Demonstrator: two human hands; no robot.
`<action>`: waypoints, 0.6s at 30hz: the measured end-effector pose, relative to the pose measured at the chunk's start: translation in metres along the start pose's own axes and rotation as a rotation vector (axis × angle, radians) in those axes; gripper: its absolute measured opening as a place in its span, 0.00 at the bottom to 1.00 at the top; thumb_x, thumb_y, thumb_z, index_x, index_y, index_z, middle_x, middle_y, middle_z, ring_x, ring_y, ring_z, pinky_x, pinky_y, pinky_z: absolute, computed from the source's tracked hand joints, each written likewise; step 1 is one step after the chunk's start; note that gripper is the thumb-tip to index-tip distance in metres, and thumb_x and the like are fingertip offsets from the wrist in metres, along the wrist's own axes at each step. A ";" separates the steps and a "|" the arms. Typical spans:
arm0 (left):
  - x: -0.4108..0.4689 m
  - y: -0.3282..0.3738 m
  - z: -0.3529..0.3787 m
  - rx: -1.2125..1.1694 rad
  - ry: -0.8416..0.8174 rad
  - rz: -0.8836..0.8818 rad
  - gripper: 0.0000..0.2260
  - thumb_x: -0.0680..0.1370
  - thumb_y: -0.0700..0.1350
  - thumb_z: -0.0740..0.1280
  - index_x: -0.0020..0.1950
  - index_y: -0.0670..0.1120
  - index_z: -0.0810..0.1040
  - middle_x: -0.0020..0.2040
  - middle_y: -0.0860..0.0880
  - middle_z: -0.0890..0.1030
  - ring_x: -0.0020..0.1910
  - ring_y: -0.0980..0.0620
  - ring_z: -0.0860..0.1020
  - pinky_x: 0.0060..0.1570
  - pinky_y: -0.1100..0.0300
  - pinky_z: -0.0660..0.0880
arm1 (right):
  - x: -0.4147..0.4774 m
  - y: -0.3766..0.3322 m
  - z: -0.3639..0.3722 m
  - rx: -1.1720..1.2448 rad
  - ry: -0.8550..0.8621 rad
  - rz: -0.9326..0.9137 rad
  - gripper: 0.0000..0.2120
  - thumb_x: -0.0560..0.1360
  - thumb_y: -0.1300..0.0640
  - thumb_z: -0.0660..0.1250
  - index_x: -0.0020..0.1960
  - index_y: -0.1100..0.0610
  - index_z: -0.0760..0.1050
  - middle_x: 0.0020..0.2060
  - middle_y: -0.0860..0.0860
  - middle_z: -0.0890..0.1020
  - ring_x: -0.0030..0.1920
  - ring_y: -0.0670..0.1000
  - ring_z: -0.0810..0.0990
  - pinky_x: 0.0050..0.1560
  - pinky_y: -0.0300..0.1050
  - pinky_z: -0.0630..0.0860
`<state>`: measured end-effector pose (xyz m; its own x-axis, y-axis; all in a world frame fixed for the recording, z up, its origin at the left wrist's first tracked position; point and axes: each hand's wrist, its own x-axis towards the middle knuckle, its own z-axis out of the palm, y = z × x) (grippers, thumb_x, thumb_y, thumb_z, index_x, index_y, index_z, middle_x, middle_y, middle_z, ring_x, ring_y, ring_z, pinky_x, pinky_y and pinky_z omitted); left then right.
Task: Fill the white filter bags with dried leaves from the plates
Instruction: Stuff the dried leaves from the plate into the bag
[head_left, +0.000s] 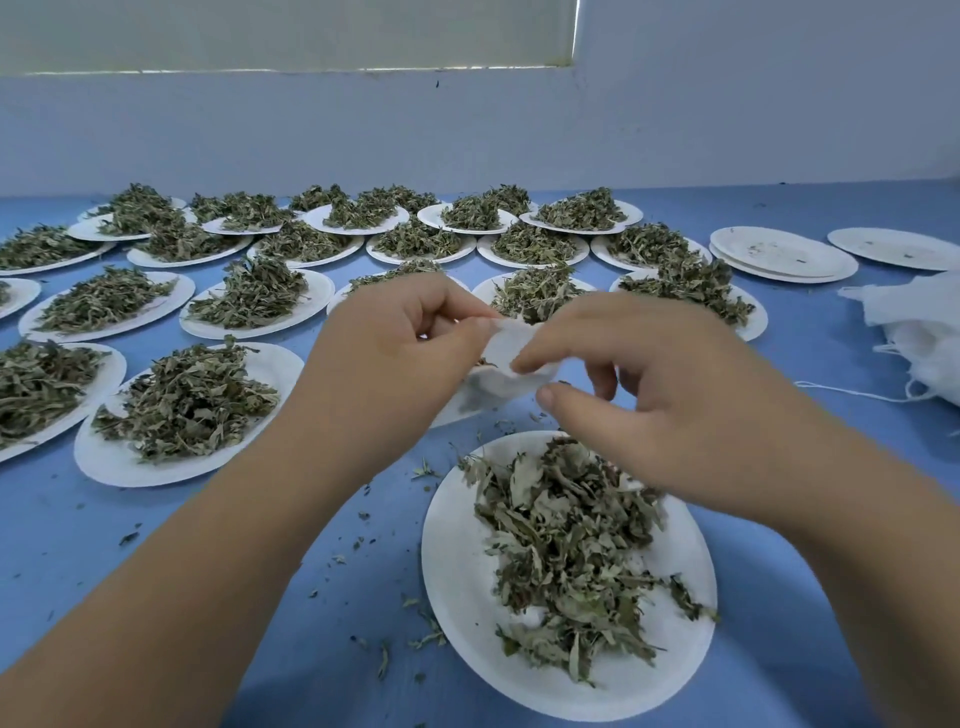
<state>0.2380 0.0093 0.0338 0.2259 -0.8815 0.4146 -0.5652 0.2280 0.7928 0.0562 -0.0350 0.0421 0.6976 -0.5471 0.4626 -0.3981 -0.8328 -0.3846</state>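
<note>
Blue table (156, 571): loaded plates (291, 358) sit in rows left and far, probably one portion per bag. Near plate (452, 571) of leaves (566, 545) sits right under the hands, likely so spill drops back on it. Empty plates (779, 254) are stacked far right, out of the way. Spare bag pile (924, 332) at right edge, cut off by the frame. Left hand (395, 358) and right hand (665, 395) each pinch the filter bag (506, 364) thumb-to-forefinger. It's held above the table just beyond the near plate, probably to spread its mouth. Mouth is hidden by the fingers, so can't tell the fill level.
</note>
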 end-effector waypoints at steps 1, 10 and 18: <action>0.000 0.000 -0.003 0.011 0.028 0.001 0.07 0.76 0.43 0.68 0.41 0.51 0.82 0.25 0.54 0.71 0.22 0.59 0.65 0.23 0.71 0.61 | -0.001 -0.001 -0.003 0.009 0.046 0.011 0.07 0.71 0.51 0.66 0.49 0.47 0.78 0.39 0.34 0.75 0.37 0.38 0.72 0.39 0.28 0.66; 0.003 -0.003 -0.008 0.117 0.113 0.041 0.07 0.77 0.42 0.68 0.40 0.52 0.81 0.29 0.47 0.72 0.26 0.58 0.67 0.26 0.73 0.64 | -0.010 -0.019 0.021 -0.178 -0.365 0.072 0.27 0.70 0.39 0.56 0.66 0.50 0.67 0.54 0.44 0.70 0.50 0.44 0.73 0.51 0.45 0.75; 0.006 -0.011 -0.006 0.191 0.075 0.027 0.07 0.77 0.42 0.67 0.42 0.51 0.81 0.27 0.54 0.70 0.26 0.58 0.67 0.27 0.72 0.65 | -0.008 -0.021 0.032 -0.253 -0.440 0.095 0.19 0.74 0.45 0.58 0.61 0.51 0.72 0.50 0.46 0.68 0.43 0.47 0.73 0.46 0.50 0.76</action>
<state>0.2503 0.0043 0.0299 0.2631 -0.8411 0.4726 -0.7103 0.1626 0.6849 0.0782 -0.0106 0.0210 0.8143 -0.5794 0.0341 -0.5655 -0.8053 -0.1780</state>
